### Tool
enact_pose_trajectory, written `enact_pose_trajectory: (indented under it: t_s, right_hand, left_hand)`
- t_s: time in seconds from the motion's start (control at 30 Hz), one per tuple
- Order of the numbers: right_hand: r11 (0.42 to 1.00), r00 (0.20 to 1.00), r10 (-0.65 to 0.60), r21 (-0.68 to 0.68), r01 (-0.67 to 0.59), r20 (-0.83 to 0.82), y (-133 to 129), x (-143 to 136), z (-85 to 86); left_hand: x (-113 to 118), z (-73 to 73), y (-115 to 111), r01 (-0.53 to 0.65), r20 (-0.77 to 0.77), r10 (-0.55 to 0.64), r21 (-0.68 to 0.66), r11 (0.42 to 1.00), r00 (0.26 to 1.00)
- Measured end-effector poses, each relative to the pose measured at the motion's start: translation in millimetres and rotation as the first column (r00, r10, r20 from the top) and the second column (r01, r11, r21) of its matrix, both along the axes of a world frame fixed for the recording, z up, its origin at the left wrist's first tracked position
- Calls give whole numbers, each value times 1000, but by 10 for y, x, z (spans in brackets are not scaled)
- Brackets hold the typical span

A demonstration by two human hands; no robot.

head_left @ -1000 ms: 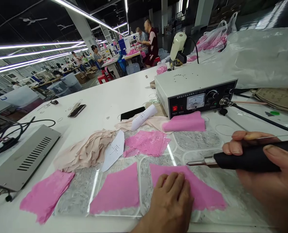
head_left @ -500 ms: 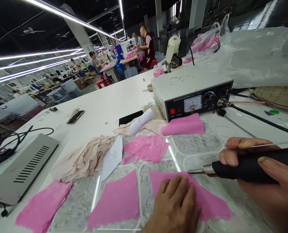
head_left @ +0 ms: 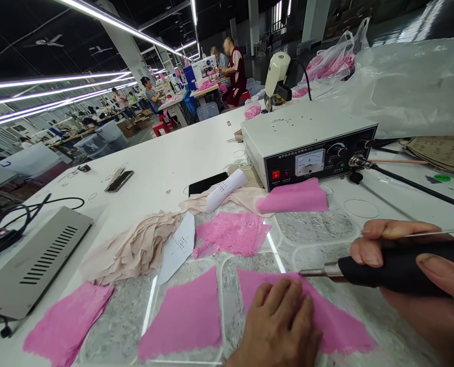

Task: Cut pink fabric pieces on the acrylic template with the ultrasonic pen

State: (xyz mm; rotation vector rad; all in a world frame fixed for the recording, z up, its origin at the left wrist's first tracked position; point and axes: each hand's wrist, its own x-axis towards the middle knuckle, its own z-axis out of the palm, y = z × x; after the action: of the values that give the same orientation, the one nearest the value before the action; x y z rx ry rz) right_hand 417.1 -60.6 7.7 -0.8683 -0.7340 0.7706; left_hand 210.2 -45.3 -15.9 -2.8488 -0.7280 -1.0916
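My left hand (head_left: 278, 321) lies palm down on a pink fabric piece (head_left: 345, 326), fingers stretched out and pressing it to the patterned mat. In my right hand (head_left: 414, 265) is a black ultrasonic welding handpiece (head_left: 398, 267), gripped between thumb and fingers. Its thin metal tip points left at the upper edge of that fabric, just beyond my left fingertips; whether it touches, I cannot tell. A second pink piece (head_left: 184, 316) lies flat to the left. Pink lace (head_left: 232, 232) rests behind it, and a pink fabric stack (head_left: 68, 321) sits at far left.
A welding power box (head_left: 314, 137) with a lit red switch stands behind, its black cable leading right. Beige fabric layers (head_left: 135, 244) and a white paper pattern (head_left: 179, 247) lie left of the lace. Another grey box (head_left: 39, 262) is at the left edge. People work at sewing machines beyond.
The view has shifted slightly, so the power box and right hand appear a little farther right. Both hands keep nearly the same place relative to the fabric.
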Motion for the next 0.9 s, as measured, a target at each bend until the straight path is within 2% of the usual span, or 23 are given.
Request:
enact_pose_trajectory:
  t_s: [0.13,0.33,0.57,0.73,0.9]
  right_hand:
    - [1000,999,20,19,-21,33,3,-27,21]
    - [997,996,54,58,-58,69,61,-81,171]
    - [999,997,26,40,-23,-67,-26,-18,301]
    - [1000,999,0,-23,-1,-37,-139,0,291]
    - [999,998,-27,-45,25,-48,-140,-48,272]
  left_hand:
    - [8,38,4,-3,3,3,-4,1000,1000]
    - [-29,88,20,51,-83,-52,-18,999,995]
    - [-53,48,15,42,-106,-40,14,999,994]
    - [-44,67,12,48,-118,-47,4,999,992]
    - [-49,73,6,42,-124,-42,-5,999,991]
